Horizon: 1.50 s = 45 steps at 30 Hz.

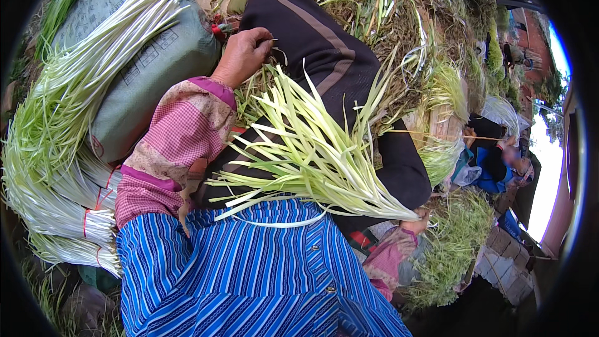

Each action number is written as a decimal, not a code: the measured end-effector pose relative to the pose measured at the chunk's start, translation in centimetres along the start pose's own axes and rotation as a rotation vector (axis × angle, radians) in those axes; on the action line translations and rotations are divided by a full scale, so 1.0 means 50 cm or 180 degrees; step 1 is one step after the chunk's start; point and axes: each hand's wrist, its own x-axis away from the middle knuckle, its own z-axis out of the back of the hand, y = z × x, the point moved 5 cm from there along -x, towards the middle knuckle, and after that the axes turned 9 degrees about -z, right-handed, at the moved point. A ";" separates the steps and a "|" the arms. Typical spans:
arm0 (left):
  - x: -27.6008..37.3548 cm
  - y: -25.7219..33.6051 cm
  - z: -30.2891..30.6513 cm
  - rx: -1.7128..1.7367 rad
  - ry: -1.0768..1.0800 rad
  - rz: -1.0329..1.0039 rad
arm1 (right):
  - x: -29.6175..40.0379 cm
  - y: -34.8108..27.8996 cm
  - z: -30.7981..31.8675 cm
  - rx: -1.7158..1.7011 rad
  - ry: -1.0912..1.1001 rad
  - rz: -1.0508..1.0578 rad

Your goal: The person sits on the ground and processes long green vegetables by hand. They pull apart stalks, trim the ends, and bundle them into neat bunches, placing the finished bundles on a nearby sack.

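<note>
Across my lap lies a loose, fanned-out bunch of pale yellow-green chive-like leaves (323, 164). My right hand (419, 222) grips it at the white stem ends, low on the right, and is partly hidden by the knee and the stems. My left hand (245, 54) is above the leaf tips, over my dark trouser leg, apart from the bunch. Its thumb and fingers are pinched together, and a thin pale leaf strip (275, 40) sticks out at the fingertips. To the left, a long sheaf of white-stemmed chives (121, 40) rests on a stuffed green woven sack (154, 75) bearing writing.
Bundles tied with red bands (91, 224) are stacked at the left. Withered leaf trimmings (398, 56) cover the ground beyond my legs. More leaf heaps (454, 248) lie at the right. Another person (496, 164) sits farther off, holding a thin stick (449, 135).
</note>
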 end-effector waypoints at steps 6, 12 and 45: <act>0.009 -0.034 0.047 -0.1879 -0.1492 -0.0999 | 0.004 -0.007 -0.004 0.0061 0.0179 0.0151; 0.050 0.085 0.123 -0.1764 -0.0319 -0.1117 | 0.028 -0.006 -0.027 0.0059 0.0373 0.0221; 0.180 0.171 0.039 -0.1073 0.0115 -0.0903 | 0.021 -0.016 -0.069 -0.0196 -0.0324 0.0162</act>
